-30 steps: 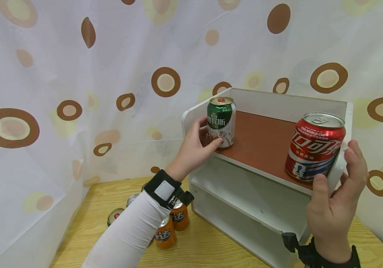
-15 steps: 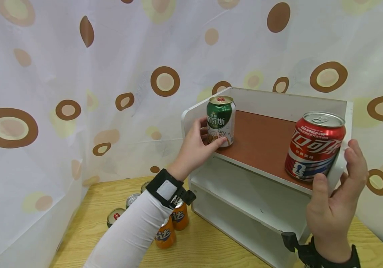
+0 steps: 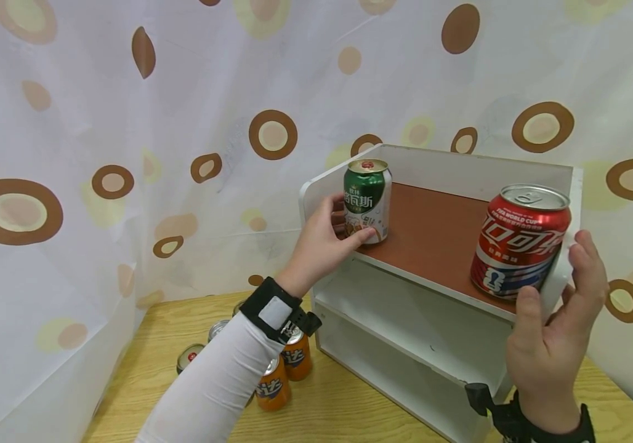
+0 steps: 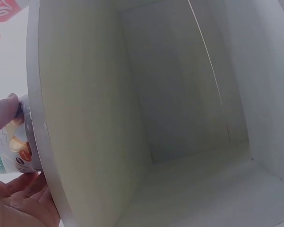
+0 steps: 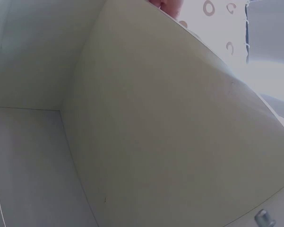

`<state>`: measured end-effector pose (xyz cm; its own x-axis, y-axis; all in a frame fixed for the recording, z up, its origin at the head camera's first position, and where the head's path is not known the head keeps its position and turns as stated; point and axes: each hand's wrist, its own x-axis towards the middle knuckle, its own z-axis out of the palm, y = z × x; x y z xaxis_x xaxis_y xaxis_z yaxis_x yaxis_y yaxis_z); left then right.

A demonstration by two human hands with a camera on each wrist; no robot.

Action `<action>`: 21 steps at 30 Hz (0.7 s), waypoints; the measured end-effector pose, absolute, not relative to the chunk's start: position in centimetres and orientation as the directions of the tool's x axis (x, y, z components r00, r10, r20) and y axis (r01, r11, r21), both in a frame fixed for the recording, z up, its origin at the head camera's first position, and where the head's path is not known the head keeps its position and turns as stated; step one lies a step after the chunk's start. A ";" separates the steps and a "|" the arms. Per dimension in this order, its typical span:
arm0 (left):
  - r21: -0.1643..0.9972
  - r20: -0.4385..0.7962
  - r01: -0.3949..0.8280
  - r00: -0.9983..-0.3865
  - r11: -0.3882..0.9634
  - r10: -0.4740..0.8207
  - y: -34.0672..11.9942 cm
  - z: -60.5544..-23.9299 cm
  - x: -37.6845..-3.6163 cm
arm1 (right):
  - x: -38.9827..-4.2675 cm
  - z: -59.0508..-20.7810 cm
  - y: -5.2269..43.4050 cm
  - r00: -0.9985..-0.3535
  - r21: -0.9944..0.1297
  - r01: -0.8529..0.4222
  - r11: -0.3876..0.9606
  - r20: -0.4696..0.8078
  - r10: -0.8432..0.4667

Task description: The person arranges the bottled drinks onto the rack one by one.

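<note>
Both hands are up at the top shelf of the white rack (image 3: 344,172). My left hand (image 3: 324,243) curls its thumb and fingers round the foot of the green can (image 3: 367,200), which stands upright at the shelf's left front corner, just inside the side panel. My right hand (image 3: 557,326) clasps the rack's right side panel, thumb at the front edge and fingers wrapped behind it; it does not hold the red can (image 3: 518,241), though that can stands touching or nearly touching the panel right beside the thumb.

From the left wrist view I see only a thumb tip and the palm against the green can (image 4: 16,151) at the shelf edge (the rest is white board).

What worries me: both cans sit close to the front lip of the brown shelf, so a tug on the panel or a clumsy nudge from my left fingers could tip one off onto the wooden table (image 3: 350,412) below.

The red can reads "FIFA WORLD CUP" above white Chinese script; the green one carries white Chinese characters. Below my left forearm stand orange cans (image 3: 273,384), also lettered in Chinese, and some silver-topped ones (image 3: 190,357).
</note>
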<state>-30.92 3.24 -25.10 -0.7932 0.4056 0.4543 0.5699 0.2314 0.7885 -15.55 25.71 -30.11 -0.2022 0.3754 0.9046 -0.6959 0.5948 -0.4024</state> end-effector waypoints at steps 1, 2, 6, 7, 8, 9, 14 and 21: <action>0.785 0.457 0.575 -0.788 0.230 0.411 3.3 -25.1 -30.9 | -15.5 -30.1 25.7 -0.203 -0.403 -0.695 0.595 0.904 0.376; 0.782 0.460 0.580 -0.784 0.227 0.417 3.3 -25.1 -30.9 | -15.5 -30.1 25.7 -0.202 -0.403 -0.694 0.596 0.904 0.377; 0.776 0.468 0.592 -0.772 0.217 0.431 3.6 -25.1 -30.9 | -15.6 -30.1 25.7 -0.201 -0.401 -0.693 0.599 0.905 0.374; 0.774 0.470 0.594 -0.771 0.220 0.431 3.7 -25.2 -30.8 | -15.6 -30.1 25.8 -0.200 -0.400 -0.692 0.601 0.906 0.374; 0.772 0.470 0.596 -0.770 0.222 0.431 3.8 -25.2 -30.8 | -15.6 -30.1 25.8 -0.200 -0.400 -0.690 0.603 0.906 0.372; 0.769 0.472 0.598 -0.769 0.225 0.432 3.9 -25.2 -30.8 | -15.6 -30.1 25.8 -0.200 -0.400 -0.689 0.605 0.906 0.372; 0.763 0.471 0.604 -0.763 0.230 0.443 4.4 -25.3 -30.3 | -15.5 -30.1 25.8 -0.200 -0.401 -0.684 0.610 0.907 0.371; 0.744 0.478 0.625 -0.744 0.234 0.467 5.0 -25.2 -29.6 | -15.5 -30.0 25.6 -0.201 -0.407 -0.703 0.583 0.901 0.386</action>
